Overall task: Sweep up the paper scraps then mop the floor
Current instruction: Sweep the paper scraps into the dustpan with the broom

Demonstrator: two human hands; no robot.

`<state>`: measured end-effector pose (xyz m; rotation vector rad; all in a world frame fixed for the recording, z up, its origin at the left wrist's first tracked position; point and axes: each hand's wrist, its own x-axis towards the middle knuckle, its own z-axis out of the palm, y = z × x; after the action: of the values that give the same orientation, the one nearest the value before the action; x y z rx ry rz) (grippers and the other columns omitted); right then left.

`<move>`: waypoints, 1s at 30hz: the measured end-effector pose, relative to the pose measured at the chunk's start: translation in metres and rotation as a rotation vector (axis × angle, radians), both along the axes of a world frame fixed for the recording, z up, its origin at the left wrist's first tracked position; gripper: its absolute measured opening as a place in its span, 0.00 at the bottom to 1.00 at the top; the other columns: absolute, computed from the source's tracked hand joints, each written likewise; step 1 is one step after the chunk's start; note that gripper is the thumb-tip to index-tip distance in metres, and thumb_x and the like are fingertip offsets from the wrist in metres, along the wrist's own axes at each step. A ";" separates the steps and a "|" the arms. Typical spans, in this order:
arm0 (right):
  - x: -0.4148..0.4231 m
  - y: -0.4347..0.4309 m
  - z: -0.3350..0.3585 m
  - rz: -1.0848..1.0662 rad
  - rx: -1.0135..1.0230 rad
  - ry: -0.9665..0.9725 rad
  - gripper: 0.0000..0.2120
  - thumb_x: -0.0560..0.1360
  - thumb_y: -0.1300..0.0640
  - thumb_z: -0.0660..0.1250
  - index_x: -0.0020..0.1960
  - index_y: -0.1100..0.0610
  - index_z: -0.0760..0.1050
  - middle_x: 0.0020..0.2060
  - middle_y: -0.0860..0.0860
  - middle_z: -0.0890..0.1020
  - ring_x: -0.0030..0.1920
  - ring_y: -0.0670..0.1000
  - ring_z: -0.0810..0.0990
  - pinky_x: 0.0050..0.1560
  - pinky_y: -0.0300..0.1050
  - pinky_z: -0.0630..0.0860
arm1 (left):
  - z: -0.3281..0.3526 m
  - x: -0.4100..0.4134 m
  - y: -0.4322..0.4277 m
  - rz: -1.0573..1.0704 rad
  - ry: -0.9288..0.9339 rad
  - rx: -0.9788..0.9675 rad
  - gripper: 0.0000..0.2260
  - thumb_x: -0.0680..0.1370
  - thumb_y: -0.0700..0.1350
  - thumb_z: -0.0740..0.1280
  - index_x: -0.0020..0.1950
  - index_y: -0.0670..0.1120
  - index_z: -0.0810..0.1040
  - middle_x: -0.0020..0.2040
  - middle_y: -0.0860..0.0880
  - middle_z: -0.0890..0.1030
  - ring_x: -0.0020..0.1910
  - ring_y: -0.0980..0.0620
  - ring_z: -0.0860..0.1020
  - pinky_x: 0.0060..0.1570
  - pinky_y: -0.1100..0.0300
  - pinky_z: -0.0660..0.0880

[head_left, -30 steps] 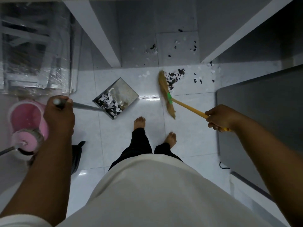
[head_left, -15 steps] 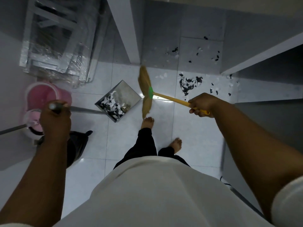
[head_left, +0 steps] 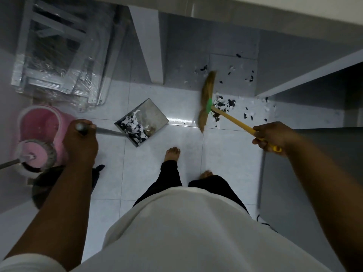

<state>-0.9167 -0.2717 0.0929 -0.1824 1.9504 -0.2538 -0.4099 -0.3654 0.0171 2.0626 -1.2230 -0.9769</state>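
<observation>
Head view. The broom (head_left: 206, 101), beside the dustpan (head_left: 145, 116) half a second earlier, now has its bristles back at the heap of paper scraps (head_left: 224, 105) on the floor (head_left: 225, 154), well apart from the pan. The right hand (head_left: 273, 134) keeps its grip clenched round the broom's yellow handle. The left hand (head_left: 80, 142) grasps the dustpan's handle. Probably a fresh stroke is starting: many scraps remain and the pink mop bucket (head_left: 43, 122) stands unused.

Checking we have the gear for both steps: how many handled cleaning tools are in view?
3: the dustpan in the left hand, the broom in the right hand, and the mop resting on the pink bucket at far left. Others may be out of frame.
</observation>
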 end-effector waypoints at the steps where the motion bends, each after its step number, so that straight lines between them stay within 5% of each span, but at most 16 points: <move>1: 0.000 -0.001 0.005 0.000 -0.027 -0.026 0.11 0.78 0.63 0.63 0.59 0.64 0.76 0.42 0.64 0.80 0.28 0.50 0.71 0.30 0.43 0.68 | 0.000 -0.004 -0.002 -0.040 0.026 -0.024 0.04 0.74 0.48 0.68 0.44 0.58 0.77 0.44 0.56 0.80 0.49 0.48 0.79 0.58 0.48 0.77; 4: -0.001 -0.025 0.004 -0.012 -0.095 -0.107 0.13 0.78 0.64 0.63 0.62 0.60 0.76 0.44 0.64 0.80 0.27 0.48 0.71 0.25 0.40 0.69 | 0.001 -0.022 -0.004 -0.041 0.028 -0.004 0.06 0.76 0.44 0.68 0.45 0.56 0.76 0.48 0.47 0.80 0.50 0.45 0.79 0.59 0.44 0.77; 8: -0.001 -0.094 -0.031 0.011 -0.112 -0.238 0.13 0.78 0.62 0.63 0.62 0.60 0.75 0.41 0.59 0.80 0.25 0.45 0.70 0.21 0.36 0.68 | -0.004 -0.036 -0.003 -0.043 -0.019 0.016 0.08 0.76 0.45 0.68 0.43 0.59 0.75 0.49 0.47 0.80 0.52 0.40 0.80 0.59 0.43 0.76; 11: 0.000 -0.147 -0.066 0.031 -0.075 -0.367 0.11 0.80 0.61 0.60 0.62 0.60 0.70 0.39 0.55 0.76 0.23 0.43 0.67 0.19 0.33 0.66 | -0.011 -0.042 0.000 -0.075 -0.034 -0.008 0.10 0.77 0.42 0.68 0.45 0.58 0.75 0.49 0.49 0.80 0.51 0.46 0.78 0.59 0.43 0.76; 15: -0.013 -0.178 -0.109 -0.018 0.030 -0.496 0.08 0.82 0.59 0.56 0.52 0.64 0.69 0.36 0.51 0.70 0.22 0.42 0.64 0.19 0.31 0.63 | -0.017 -0.059 0.013 -0.105 -0.141 -0.008 0.10 0.78 0.45 0.69 0.46 0.61 0.76 0.51 0.53 0.80 0.52 0.54 0.78 0.55 0.63 0.74; 20: -0.050 -0.128 -0.129 -0.190 0.044 -0.427 0.07 0.82 0.60 0.56 0.52 0.64 0.69 0.33 0.52 0.71 0.21 0.42 0.63 0.17 0.32 0.61 | -0.015 -0.086 0.014 -0.138 -0.094 -0.006 0.08 0.79 0.42 0.68 0.49 0.56 0.76 0.50 0.48 0.79 0.53 0.45 0.79 0.59 0.50 0.77; 26: -0.091 -0.037 -0.097 -0.317 0.028 -0.250 0.07 0.80 0.61 0.59 0.52 0.66 0.70 0.34 0.54 0.74 0.22 0.43 0.64 0.17 0.33 0.61 | -0.012 -0.116 0.007 -0.193 -0.139 0.001 0.05 0.78 0.44 0.69 0.49 0.55 0.77 0.48 0.51 0.80 0.49 0.50 0.80 0.51 0.65 0.74; 30: -0.110 0.007 -0.055 -0.380 -0.086 -0.254 0.07 0.79 0.62 0.60 0.56 0.63 0.71 0.37 0.57 0.75 0.22 0.44 0.67 0.18 0.35 0.64 | -0.016 -0.140 0.005 -0.244 -0.138 -0.001 0.04 0.77 0.45 0.69 0.51 0.52 0.78 0.48 0.53 0.80 0.49 0.55 0.78 0.57 0.56 0.76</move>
<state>-1.0263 -0.2650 0.0377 0.1622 1.7104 -0.5823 -0.5503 -0.3609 0.0014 2.0420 -1.5759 -0.9523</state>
